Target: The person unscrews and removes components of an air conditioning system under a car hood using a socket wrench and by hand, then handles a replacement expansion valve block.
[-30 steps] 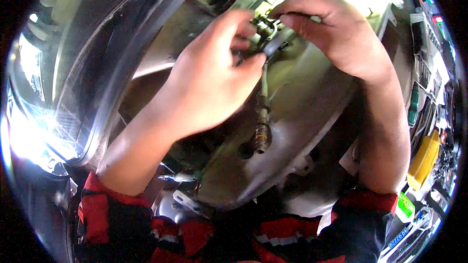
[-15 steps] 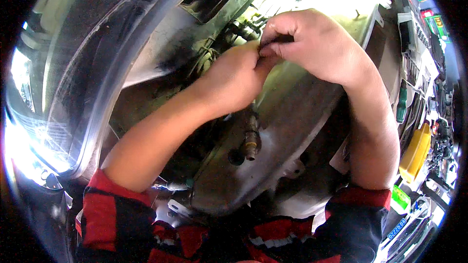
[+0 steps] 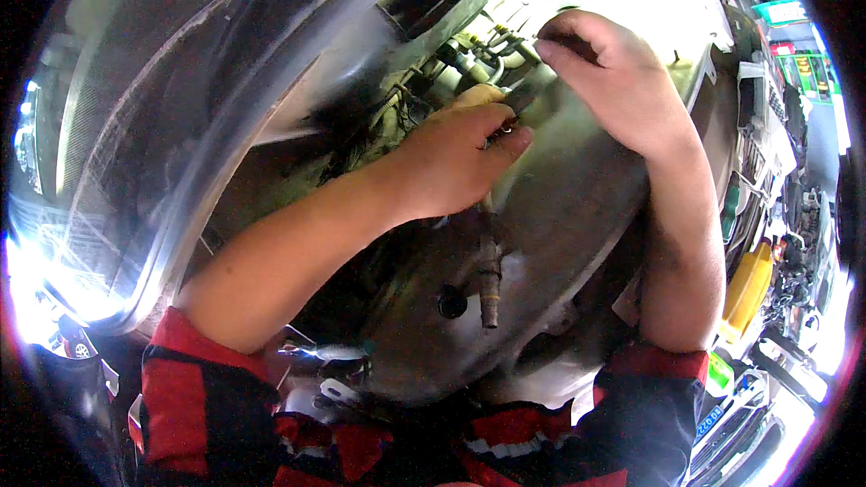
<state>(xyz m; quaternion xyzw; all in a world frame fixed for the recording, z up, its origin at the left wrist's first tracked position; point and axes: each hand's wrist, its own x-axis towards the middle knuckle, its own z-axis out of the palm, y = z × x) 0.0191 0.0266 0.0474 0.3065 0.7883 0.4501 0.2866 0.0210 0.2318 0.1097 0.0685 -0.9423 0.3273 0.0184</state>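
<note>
My left hand (image 3: 456,158) reaches over the grey metal panel (image 3: 550,198) of a vehicle, its fingers curled closed. A small dark piece with a shiny edge (image 3: 507,130) shows between thumb and fingers, too small to name. Up and to the right, apart from it, is my right hand (image 3: 618,81), with thumb and forefinger pressed together. Anything in that pinch is hidden. Just beyond the hands lie several hoses and metal fittings (image 3: 469,63). Below my left hand a pipe-like fitting (image 3: 490,284) hangs downward, beside a dark round hole (image 3: 451,302) in the panel.
A large clear headlamp (image 3: 171,117) curves along the left. Below my left forearm lies a shiny slim tool (image 3: 329,353). Along the right stand a yellow bottle (image 3: 747,289), a green-handled tool (image 3: 731,209) and shelves with green bins (image 3: 780,13). A parked car (image 3: 744,437) shows lower right.
My hands have come apart: the right has moved up and right, away from the left. The left fingers now show a small piece, and the view has shifted slightly.
</note>
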